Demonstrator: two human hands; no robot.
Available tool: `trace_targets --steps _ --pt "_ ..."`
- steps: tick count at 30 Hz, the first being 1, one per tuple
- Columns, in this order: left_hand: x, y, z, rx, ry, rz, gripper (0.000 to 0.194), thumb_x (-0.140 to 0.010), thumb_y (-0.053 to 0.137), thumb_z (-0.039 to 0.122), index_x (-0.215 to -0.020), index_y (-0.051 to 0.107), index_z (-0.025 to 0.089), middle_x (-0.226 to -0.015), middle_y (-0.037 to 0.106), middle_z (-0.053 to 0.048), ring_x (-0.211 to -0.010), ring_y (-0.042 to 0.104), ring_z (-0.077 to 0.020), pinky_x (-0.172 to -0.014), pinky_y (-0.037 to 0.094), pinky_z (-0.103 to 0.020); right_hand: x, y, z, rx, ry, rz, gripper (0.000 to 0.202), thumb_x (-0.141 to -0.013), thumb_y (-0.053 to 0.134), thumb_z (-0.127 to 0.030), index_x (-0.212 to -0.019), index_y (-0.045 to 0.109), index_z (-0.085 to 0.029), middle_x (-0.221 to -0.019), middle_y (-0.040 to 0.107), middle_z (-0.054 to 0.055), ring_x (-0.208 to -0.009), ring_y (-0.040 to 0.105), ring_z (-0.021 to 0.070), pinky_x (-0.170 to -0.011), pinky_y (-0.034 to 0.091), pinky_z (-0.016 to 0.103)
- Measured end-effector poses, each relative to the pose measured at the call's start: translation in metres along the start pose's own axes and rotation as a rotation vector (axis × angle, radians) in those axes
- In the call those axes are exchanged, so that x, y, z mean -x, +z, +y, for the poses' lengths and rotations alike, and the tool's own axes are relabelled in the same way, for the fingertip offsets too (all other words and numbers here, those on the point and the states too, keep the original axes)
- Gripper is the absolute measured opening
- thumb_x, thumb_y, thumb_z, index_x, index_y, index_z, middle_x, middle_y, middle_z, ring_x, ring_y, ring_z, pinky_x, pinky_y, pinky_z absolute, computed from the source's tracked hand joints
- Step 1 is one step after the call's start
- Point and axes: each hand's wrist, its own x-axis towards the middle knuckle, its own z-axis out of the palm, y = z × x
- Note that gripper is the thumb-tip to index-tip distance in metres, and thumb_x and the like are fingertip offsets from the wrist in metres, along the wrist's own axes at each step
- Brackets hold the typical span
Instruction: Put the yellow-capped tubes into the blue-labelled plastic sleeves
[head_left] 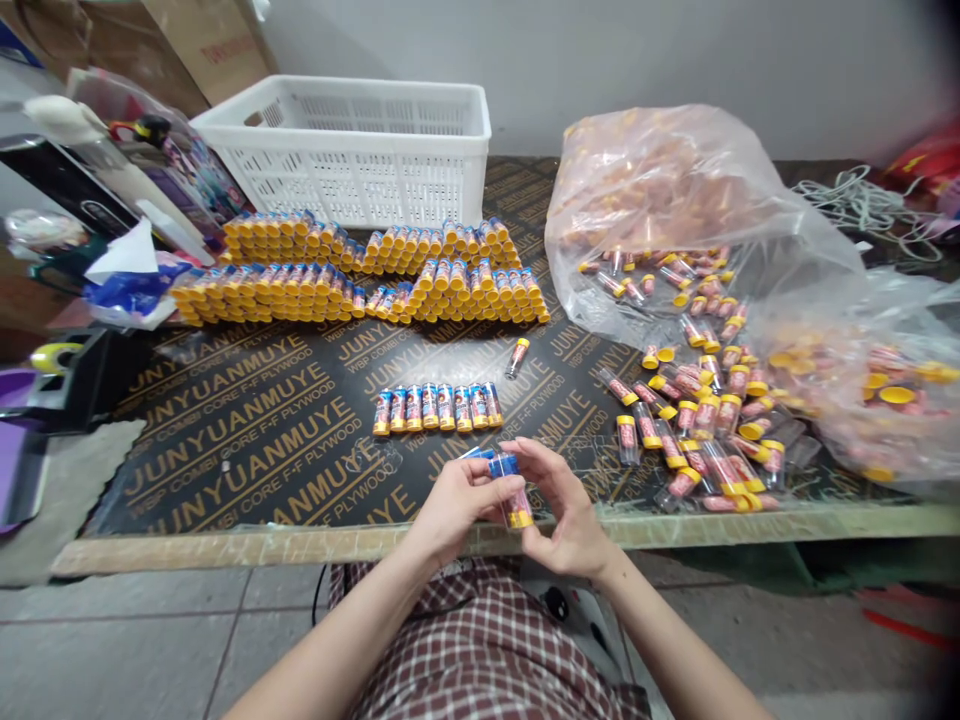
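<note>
Above the table's front edge, a small clear tube (517, 508) with a yellow cap and pinkish contents is held between my hands, cap end downward. My left hand (457, 505) pinches it, thumb across its side, where a blue label (502, 465) shows. Another blue piece (475, 454) sticks out behind the left fingers; its kind is partly hidden. Curved around the tube from the other side, my right hand (566, 510) has fingertips by the upper end and thumb by the cap. Just beyond stands a short row of blue-labelled tubes (437, 408). One unlabelled tube (517, 358) lies farther back.
Stacked labelled tubes (360, 290) line the back before a white plastic basket (345, 160). Loose unlabelled tubes (705, 415) spill from a clear plastic bag (667, 180) at right. A black tape dispenser (71, 380) is at left. The table's front edge (300, 542) runs below my hands.
</note>
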Motion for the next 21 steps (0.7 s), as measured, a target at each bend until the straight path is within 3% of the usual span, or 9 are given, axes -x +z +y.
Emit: trace_targets --steps 2,4,7,9,11,13,17,19,21 --pt "-0.002 -0.012 0.011 -0.04 0.059 0.039 0.033 -0.059 0.079 0.037 -0.076 0.07 0.011 -0.067 0.068 -0.005 -0.057 0.059 -0.0126 -0.056 0.046 -0.023 -0.014 -0.01 0.004 0.069 -0.014 -0.077 0.085 -0.069 0.061 -0.015 -0.143 0.02 -0.026 -0.143 0.036 0.01 -0.127 0.043 0.0265 -0.105 0.04 0.043" --pt "-0.006 -0.036 0.029 -0.158 0.176 0.174 0.031 -0.058 0.078 0.04 -0.068 0.068 0.012 -0.063 0.067 -0.006 -0.053 0.058 -0.0129 -0.054 0.045 -0.024 -0.034 -0.026 0.017 0.212 -0.023 -0.087 0.085 -0.074 0.065 -0.025 -0.144 0.018 -0.027 -0.147 0.029 0.01 -0.133 0.035 0.0281 -0.108 0.035 0.047" --pt "-0.01 -0.087 0.061 -0.478 0.39 0.585 0.032 -0.054 0.079 0.042 -0.061 0.064 0.014 -0.054 0.063 -0.003 -0.048 0.053 -0.0125 -0.049 0.04 -0.024 -0.074 -0.054 0.055 0.528 -0.002 0.032 0.066 -0.083 0.056 -0.023 -0.142 0.028 -0.026 -0.148 0.028 0.011 -0.137 0.027 0.0286 -0.11 0.028 0.052" --pt "-0.014 -0.122 0.076 -0.737 0.424 0.823 0.033 -0.051 0.08 0.043 -0.061 0.065 0.015 -0.051 0.06 -0.002 -0.049 0.052 -0.0138 -0.049 0.038 -0.025 -0.103 -0.067 0.085 0.698 0.03 0.018 0.059 -0.083 0.049 -0.013 -0.14 0.035 -0.024 -0.149 0.026 0.013 -0.136 0.027 0.0314 -0.107 0.03 0.055" --pt "-0.019 -0.149 0.083 -0.911 0.378 0.901 0.033 -0.052 0.078 0.046 -0.058 0.065 0.016 -0.05 0.06 -0.003 -0.05 0.053 -0.016 -0.051 0.037 -0.026 -0.128 -0.074 0.108 0.797 0.055 -0.039 0.057 -0.081 0.046 -0.006 -0.135 0.043 -0.024 -0.149 0.028 0.014 -0.135 0.028 0.0355 -0.102 0.032 0.06" --pt "-0.024 -0.165 0.083 -1.012 0.318 0.891 0.033 -0.053 0.077 0.048 -0.054 0.064 0.018 -0.048 0.06 -0.004 -0.051 0.054 -0.018 -0.052 0.037 -0.027 -0.146 -0.077 0.122 0.824 0.053 -0.074 0.051 -0.08 0.048 -0.004 -0.127 0.052 -0.024 -0.147 0.032 0.014 -0.134 0.028 0.0392 -0.098 0.032 0.063" --pt "-0.025 -0.163 0.08 -1.119 0.283 0.873 0.036 -0.06 0.071 0.052 -0.049 0.063 0.019 -0.05 0.062 -0.007 -0.055 0.056 -0.0217 -0.057 0.036 -0.03 -0.153 -0.082 0.125 0.808 0.025 -0.083 0.027 -0.081 0.055 -0.01 -0.104 0.065 -0.021 -0.133 0.051 0.013 -0.126 0.038 0.0362 -0.097 0.033 0.058" --pt "-0.019 -0.148 0.078 -1.127 0.354 0.92 0.036 -0.066 0.066 0.053 -0.054 0.067 0.019 -0.056 0.065 -0.009 -0.06 0.057 -0.0227 -0.059 0.036 -0.03 -0.143 -0.085 0.119 0.798 0.036 -0.066 0.019 -0.084 0.055 -0.014 -0.097 0.066 -0.02 -0.114 0.063 0.012 -0.115 0.049 0.0318 -0.096 0.035 0.053" --pt "-0.013 -0.126 0.071 -1.066 0.468 0.907 0.033 -0.07 0.063 0.05 -0.063 0.07 0.019 -0.063 0.068 -0.008 -0.063 0.058 -0.0219 -0.061 0.036 -0.03 -0.127 -0.085 0.11 0.781 0.061 -0.02 0.019 -0.087 0.052 -0.018 -0.1 0.065 -0.019 -0.099 0.065 0.012 -0.103 0.055 0.0284 -0.092 0.039 0.049"
